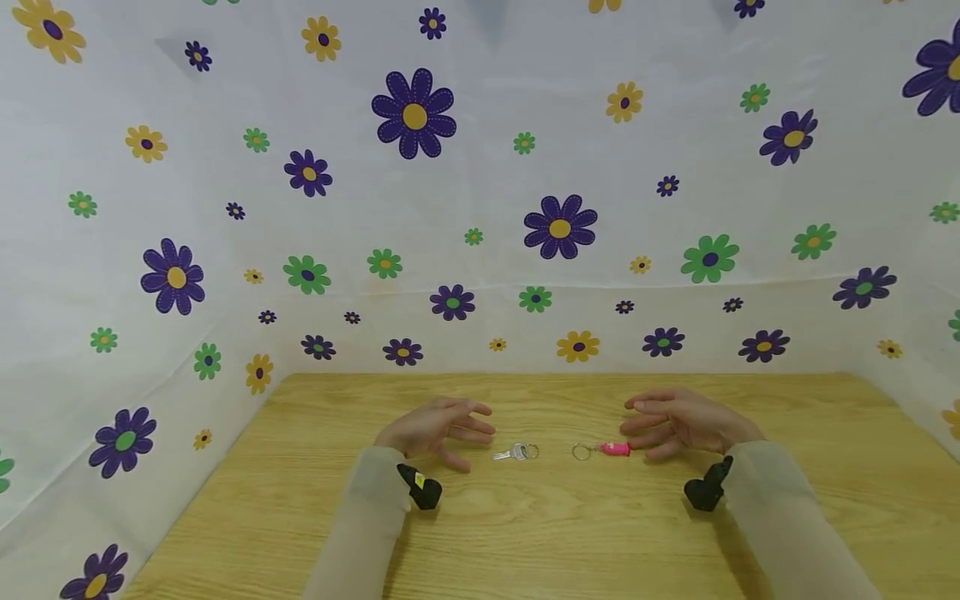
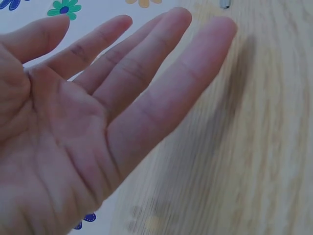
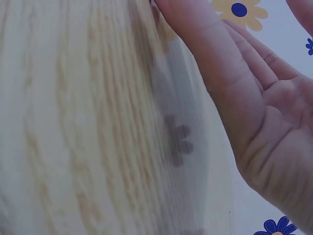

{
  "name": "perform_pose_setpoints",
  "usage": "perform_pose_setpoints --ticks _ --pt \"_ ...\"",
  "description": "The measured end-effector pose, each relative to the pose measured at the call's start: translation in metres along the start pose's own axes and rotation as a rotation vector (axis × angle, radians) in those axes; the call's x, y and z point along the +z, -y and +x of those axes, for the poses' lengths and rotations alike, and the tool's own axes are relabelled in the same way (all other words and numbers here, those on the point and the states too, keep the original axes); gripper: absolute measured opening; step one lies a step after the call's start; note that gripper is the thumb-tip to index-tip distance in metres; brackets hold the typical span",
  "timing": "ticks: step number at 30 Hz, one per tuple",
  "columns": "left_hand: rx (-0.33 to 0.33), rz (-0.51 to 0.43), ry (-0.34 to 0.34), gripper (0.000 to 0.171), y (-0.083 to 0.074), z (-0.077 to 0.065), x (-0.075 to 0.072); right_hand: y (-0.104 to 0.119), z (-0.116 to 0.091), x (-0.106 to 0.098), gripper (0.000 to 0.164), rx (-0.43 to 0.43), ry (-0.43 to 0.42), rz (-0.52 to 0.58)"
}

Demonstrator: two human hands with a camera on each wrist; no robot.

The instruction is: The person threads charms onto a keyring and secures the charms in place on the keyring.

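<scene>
A silver key [image 1: 512,453] with a small ring at its right end lies on the wooden table. To its right is a key ring [image 1: 581,452] joined to a bright pink keychain charm [image 1: 616,449]. My left hand [image 1: 438,429] is just left of the key, its fingers extended and holding nothing; in the left wrist view the palm [image 2: 63,132] shows bare. On the other side, my right hand [image 1: 686,423] is beside the pink charm, fingers loosely extended. The right wrist view has the right hand [image 3: 264,112] with nothing in it.
Pale wood forms the tabletop [image 1: 555,533]. A white cloth [image 1: 480,183] with purple, yellow and green flowers hangs behind the table and along its sides. Each wrist carries a black camera, one on the left [image 1: 422,487] and one on the right [image 1: 707,487].
</scene>
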State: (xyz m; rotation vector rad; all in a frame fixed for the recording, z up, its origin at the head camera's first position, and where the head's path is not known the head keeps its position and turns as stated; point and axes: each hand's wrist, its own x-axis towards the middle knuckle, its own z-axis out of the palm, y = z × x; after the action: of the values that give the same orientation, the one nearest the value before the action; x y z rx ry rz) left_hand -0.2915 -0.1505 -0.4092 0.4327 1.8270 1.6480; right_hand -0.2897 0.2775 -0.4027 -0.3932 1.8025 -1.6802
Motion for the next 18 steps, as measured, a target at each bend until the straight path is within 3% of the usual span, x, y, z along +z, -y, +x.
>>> perform_pose_setpoints --ticks 10,18 --pt "0.001 0.05 0.008 0.047 0.003 0.007 0.004 0.0 0.005 0.002 0.057 0.024 -0.057 0.015" --pt "-0.014 0.052 -0.02 0.046 0.003 0.012 0.011 0.001 0.012 0.008 0.054 0.031 -0.095 -0.05"
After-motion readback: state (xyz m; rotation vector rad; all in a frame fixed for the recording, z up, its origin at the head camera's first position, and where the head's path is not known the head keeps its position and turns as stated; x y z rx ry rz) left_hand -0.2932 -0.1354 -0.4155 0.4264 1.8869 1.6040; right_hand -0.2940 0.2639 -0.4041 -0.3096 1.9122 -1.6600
